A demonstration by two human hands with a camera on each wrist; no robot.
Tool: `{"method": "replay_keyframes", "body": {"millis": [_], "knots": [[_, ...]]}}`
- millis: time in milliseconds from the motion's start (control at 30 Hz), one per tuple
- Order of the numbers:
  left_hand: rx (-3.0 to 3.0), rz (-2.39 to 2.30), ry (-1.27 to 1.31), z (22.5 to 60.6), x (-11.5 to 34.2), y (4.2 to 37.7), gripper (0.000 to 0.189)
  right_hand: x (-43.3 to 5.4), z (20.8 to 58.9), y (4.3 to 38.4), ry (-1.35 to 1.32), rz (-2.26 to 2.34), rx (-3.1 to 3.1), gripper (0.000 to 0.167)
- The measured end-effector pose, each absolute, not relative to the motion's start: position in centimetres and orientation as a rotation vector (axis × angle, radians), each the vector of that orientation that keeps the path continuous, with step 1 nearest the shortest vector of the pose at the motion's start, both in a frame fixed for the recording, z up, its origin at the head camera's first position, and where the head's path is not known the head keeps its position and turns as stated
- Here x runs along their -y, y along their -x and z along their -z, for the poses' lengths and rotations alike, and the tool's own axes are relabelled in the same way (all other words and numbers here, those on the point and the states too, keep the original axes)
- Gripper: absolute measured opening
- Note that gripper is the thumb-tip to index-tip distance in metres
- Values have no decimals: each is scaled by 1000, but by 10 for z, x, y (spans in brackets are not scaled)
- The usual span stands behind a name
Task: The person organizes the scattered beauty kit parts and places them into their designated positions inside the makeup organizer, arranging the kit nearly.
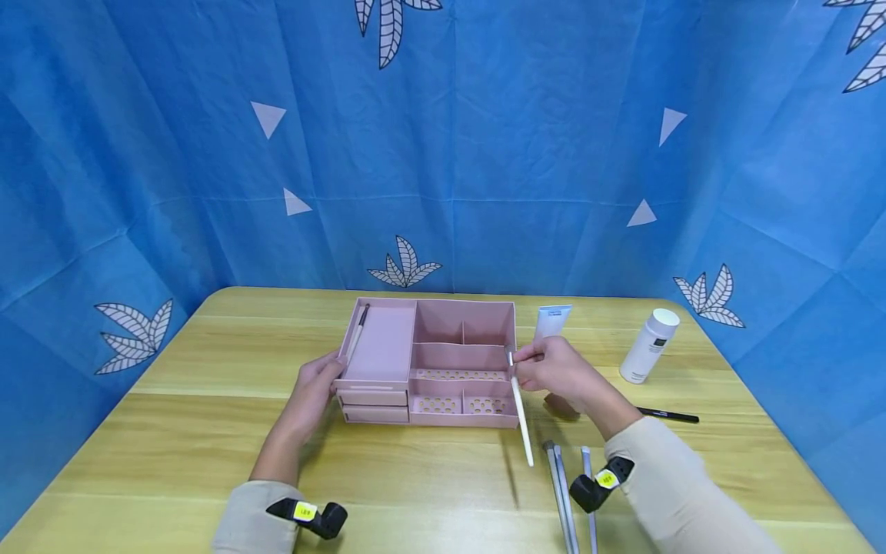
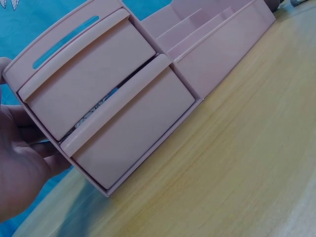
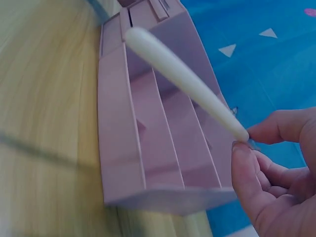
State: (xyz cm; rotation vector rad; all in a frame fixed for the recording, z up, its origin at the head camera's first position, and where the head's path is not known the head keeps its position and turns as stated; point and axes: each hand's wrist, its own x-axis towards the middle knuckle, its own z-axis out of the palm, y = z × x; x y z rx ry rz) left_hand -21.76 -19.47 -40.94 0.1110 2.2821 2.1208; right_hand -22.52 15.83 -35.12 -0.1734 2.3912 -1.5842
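A pink desktop organizer [image 1: 377, 338] with two small front drawers [image 2: 128, 123] and several compartments stands on the table. My left hand [image 1: 314, 396] grips its left side, thumb at the top edge and fingers along the outer wall. My right hand [image 1: 561, 373] pinches a slim white-handled brush [image 1: 521, 419] near one end, between thumb and fingertips. The handle [image 3: 187, 84] slants down in front of the organizer's right end. The brush's tip is mostly hidden by the fingers. Another thin brush [image 1: 357, 336] lies on the organizer's flat left top.
Right of the organizer stand a light tube [image 1: 551, 319] and a white bottle [image 1: 651, 346]. A brown rounded object [image 1: 561, 407] sits partly under my right hand. A black pen-like stick [image 1: 667, 415] and several thin silvery sticks [image 1: 562, 492] lie on the wooden table [image 1: 173, 431].
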Motion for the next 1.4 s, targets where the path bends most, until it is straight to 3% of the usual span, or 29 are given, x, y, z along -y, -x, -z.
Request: {"method": "replay_keyframes", "body": {"millis": [1400], "knots": [[-2311,-2108,-136,409,195,217,46,-3,311,297,-15,1827,-2132,27]]}}
